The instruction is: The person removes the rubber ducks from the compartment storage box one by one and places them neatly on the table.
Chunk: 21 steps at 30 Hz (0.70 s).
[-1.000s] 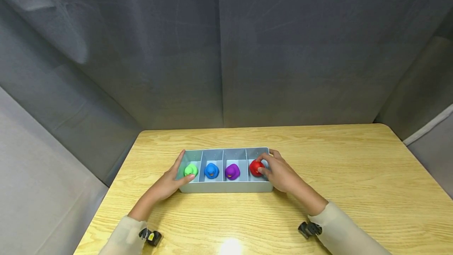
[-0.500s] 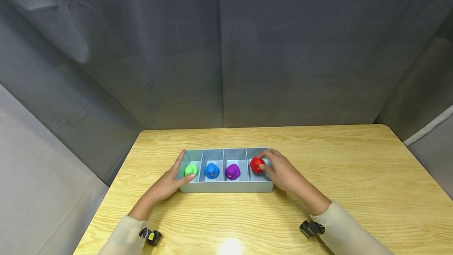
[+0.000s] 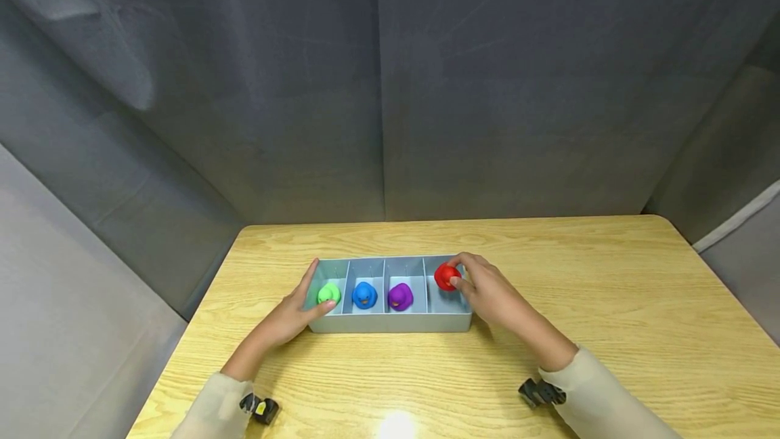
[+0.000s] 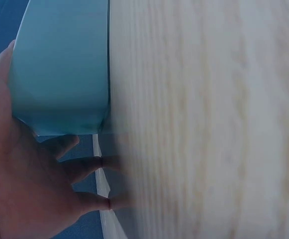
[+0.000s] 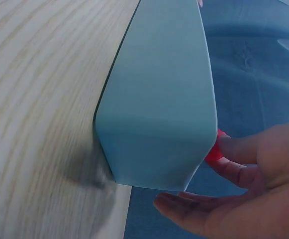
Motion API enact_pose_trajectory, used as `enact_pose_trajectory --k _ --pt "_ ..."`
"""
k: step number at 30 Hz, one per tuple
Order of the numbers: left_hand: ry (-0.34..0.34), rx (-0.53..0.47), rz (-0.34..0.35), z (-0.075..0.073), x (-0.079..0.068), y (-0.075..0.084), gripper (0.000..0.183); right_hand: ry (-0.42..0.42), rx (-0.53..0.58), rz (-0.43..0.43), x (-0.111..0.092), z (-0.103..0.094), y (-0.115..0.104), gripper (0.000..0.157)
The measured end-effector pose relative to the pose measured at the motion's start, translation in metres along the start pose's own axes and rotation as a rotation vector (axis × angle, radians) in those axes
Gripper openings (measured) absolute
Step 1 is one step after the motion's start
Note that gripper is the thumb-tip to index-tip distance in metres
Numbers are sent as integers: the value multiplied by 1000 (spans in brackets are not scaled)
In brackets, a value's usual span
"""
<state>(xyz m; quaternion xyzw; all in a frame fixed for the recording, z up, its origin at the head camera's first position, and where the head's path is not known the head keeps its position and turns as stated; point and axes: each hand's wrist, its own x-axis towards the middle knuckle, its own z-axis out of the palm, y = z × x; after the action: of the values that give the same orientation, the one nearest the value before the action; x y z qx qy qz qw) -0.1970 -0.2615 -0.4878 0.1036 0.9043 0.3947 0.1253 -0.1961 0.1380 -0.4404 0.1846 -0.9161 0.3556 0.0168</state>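
A light blue-grey box (image 3: pixel 390 322) with a row of compartments sits on the table. My left hand (image 3: pixel 291 314) rests against its left end, thumb over the front rim and straight fingers spread along the outside; the left wrist view shows these fingers past the end wall. A green rubber duck (image 3: pixel 329 293), a blue rubber duck (image 3: pixel 364 295) and a purple rubber duck (image 3: pixel 400 296) each lie in their own compartment. Over the rightmost compartment, my right hand (image 3: pixel 490 293) pinches a red rubber duck (image 3: pixel 447 276) between thumb and forefinger. In the right wrist view the box wall mostly hides this duck.
The wooden table (image 3: pixel 579 276) extends on both sides of the box and in front of it. A dark grey curtain (image 3: pixel 390 87) hangs behind its back edge. Black wrist cameras sit at both sleeves.
My right hand has raised the red rubber duck from the floor of the rightmost compartment, moving it slightly back and right. The left hand and the box have stayed in place.
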Motion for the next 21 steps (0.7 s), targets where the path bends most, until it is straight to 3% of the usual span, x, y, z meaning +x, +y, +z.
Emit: enact_pose_trajectory --k 21 --pt "0 0 2 0 2 0 94 75 85 -74 -5 -13 2 24"
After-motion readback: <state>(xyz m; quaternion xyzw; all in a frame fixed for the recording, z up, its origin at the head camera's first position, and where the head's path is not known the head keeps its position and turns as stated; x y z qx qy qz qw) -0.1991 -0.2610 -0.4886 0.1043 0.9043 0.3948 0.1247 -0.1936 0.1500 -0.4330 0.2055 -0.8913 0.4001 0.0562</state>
